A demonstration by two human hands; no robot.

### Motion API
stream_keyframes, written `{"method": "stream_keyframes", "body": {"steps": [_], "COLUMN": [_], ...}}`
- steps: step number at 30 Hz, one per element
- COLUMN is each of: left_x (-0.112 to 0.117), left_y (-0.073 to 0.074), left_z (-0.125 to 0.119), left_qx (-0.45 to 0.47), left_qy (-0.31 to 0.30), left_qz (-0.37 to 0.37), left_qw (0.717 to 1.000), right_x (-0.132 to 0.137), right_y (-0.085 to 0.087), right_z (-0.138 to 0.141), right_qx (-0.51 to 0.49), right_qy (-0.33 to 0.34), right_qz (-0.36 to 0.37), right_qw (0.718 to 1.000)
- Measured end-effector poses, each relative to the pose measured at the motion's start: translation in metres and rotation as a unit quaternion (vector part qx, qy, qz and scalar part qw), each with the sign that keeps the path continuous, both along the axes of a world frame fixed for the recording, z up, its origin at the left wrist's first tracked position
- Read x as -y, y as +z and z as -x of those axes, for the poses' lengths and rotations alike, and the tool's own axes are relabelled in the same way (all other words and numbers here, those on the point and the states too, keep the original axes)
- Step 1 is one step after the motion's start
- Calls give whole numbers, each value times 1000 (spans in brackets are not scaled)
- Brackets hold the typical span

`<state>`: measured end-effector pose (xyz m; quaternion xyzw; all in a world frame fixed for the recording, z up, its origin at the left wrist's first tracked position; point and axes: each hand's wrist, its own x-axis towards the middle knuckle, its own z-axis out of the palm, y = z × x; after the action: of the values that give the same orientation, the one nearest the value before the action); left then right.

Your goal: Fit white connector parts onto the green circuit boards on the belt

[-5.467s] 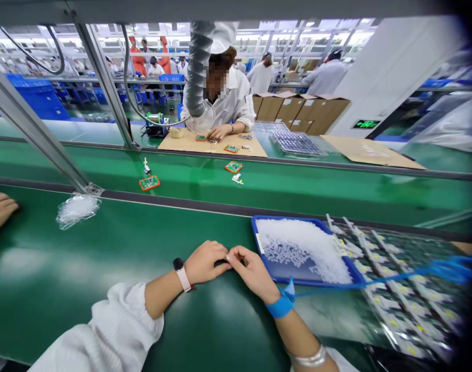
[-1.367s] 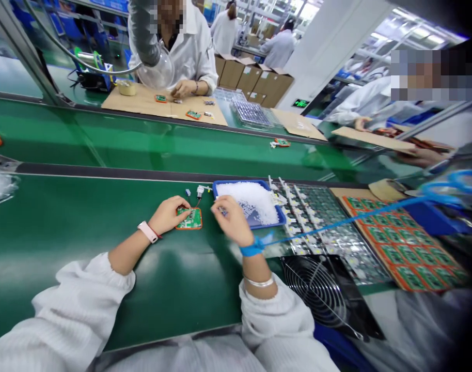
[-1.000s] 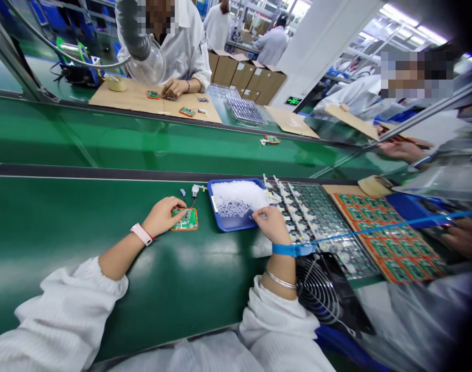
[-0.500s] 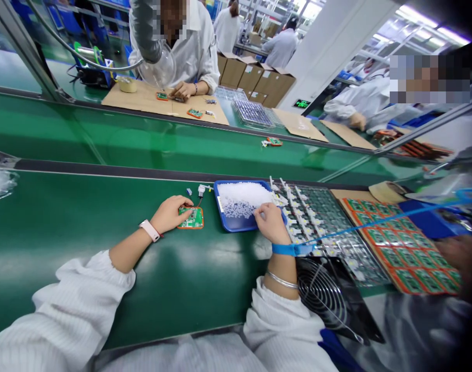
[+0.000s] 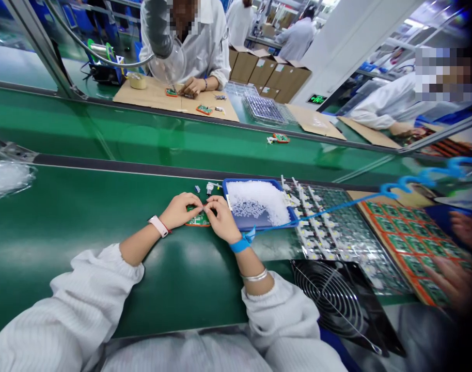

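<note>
A small green circuit board (image 5: 199, 221) with an orange edge lies on the green bench under my fingers. My left hand (image 5: 181, 211) is closed at its upper left edge, thumb lying over the board. My right hand (image 5: 222, 221) pinches above the board's upper right part, its fingertips meeting those of the left. Whatever sits in the right pinch is too small to make out. Just beyond the fingers is a white connector (image 5: 209, 189), with a small grey part (image 5: 197, 189) beside it. A blue tray (image 5: 255, 226) of tiny white pieces (image 5: 255, 199) stands right of my right hand.
Right of the tray lie clear trays with white parts (image 5: 317, 222), then a cardboard sheet of circuit boards (image 5: 410, 243) near another person's hand (image 5: 449, 274). A black fan (image 5: 336, 294) is at front right. A blue coiled cord (image 5: 348, 204) runs from my right wrist.
My right hand has left the blue tray and moved left to the circuit board, meeting my left hand. Another person's hand has come over the boards at right.
</note>
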<state>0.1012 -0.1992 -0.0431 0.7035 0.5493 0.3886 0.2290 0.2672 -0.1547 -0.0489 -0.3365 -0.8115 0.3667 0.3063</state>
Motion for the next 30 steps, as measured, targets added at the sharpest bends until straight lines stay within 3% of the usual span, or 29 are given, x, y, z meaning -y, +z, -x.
{"method": "stream_keyframes", "body": {"steps": [10,18,24,30], "left_x": [-5,-12,-1,7], "left_y": [6,12,6,2], "left_z": [0,2,3,6], "left_qx": [-46,-81,-61,-76], "left_qy": [48,44,85,41], "left_qz": [84,140,67,36], "left_qw": [994,986,992,996], "right_x": [-10,-12,-9,4], "right_y": [-3,-3,-4,8], "right_z": [5,6,1,2], "right_qx": [35,44,25,38], "right_qy": [8,4,12,14], "right_qz": [55,47,27,-47], "right_qw": [998,998,999,998]}}
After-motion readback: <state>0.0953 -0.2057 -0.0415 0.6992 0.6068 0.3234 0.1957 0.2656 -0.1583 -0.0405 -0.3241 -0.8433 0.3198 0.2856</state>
